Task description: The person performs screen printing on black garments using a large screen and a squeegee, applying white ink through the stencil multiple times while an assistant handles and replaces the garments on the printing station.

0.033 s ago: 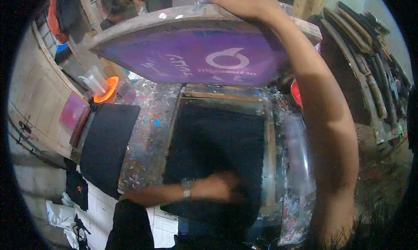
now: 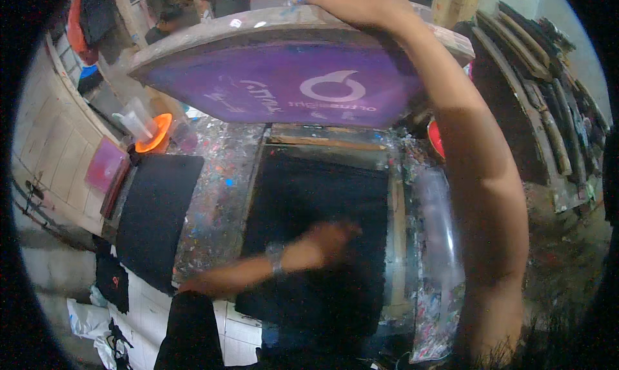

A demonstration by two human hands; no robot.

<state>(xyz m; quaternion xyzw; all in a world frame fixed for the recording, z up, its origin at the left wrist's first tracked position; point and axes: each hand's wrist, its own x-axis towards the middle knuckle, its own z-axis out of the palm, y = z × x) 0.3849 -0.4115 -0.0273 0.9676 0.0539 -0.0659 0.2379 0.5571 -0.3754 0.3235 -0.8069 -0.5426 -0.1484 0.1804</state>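
Note:
My right hand (image 2: 367, 5) grips the top edge of a screen printing frame (image 2: 258, 67), tilted up at the far side of the table. Its underside faces me, with purple mesh and pale lettering and shapes in it. Some of the right hand's fingers are hidden behind the wooden edge. Below the frame, a black piece of fabric (image 2: 309, 196) lies flat on a board with a wooden strip at its far end. My left hand (image 2: 325, 241) is over the fabric's middle, smeared by motion; whether it touches the cloth is unclear.
Another black fabric piece (image 2: 158, 209) lies at left, near an orange bowl (image 2: 157, 134) and a clear plastic jug (image 2: 133, 120). Clear plastic (image 2: 437, 221) and a red container (image 2: 436, 140) are at right. Several long wooden pieces (image 2: 541, 99) lean beyond. Paint specks cover the table (image 2: 216, 196).
My left hand has moved slightly away from me over the black fabric. My right hand and the raised frame stay nearly as they were; the whole view has shifted slightly.

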